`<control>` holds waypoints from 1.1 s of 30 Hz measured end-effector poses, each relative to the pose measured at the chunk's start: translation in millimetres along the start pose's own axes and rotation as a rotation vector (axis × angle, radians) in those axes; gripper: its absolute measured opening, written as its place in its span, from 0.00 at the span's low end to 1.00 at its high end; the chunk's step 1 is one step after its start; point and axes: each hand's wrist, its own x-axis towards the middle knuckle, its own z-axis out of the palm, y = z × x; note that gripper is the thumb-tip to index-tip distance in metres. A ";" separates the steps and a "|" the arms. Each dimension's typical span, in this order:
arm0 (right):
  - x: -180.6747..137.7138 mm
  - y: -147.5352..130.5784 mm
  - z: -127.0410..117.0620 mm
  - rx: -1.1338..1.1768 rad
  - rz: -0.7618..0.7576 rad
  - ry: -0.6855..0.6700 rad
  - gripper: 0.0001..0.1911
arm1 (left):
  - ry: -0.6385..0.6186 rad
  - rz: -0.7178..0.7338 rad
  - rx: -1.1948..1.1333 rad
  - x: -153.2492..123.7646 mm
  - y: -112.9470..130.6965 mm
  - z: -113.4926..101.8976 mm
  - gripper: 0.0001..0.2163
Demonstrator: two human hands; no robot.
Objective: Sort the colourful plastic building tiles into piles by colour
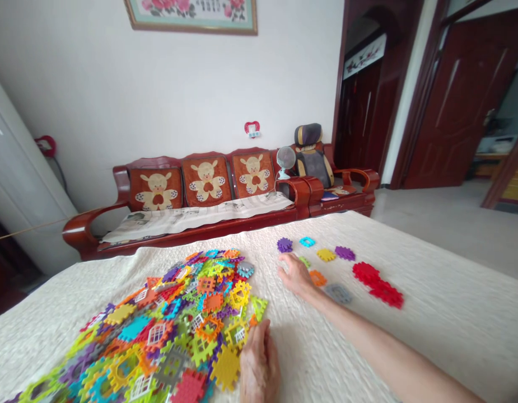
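Beside right fingers [285, 259], perhaps: green piece [304, 261].

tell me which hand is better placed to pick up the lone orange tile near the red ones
Right. The right hand lies beside the orange tile; the left hand sits back at the big pile.
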 end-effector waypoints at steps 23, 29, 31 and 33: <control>-139.0 -66.9 -4.7 0.174 -0.017 -0.105 0.14 | 0.003 0.101 0.301 -0.5 39.6 -17.3 0.13; -138.7 -62.9 -3.0 0.161 -0.036 -0.094 0.15 | 0.000 0.155 0.430 9.1 35.2 -44.9 0.15; -138.9 -62.2 -3.2 0.148 -0.020 -0.108 0.15 | 0.043 0.164 0.497 14.6 32.1 -58.0 0.15; -138.8 -61.8 -3.5 0.139 -0.007 -0.120 0.16 | 0.102 0.153 0.553 20.4 28.4 -72.1 0.14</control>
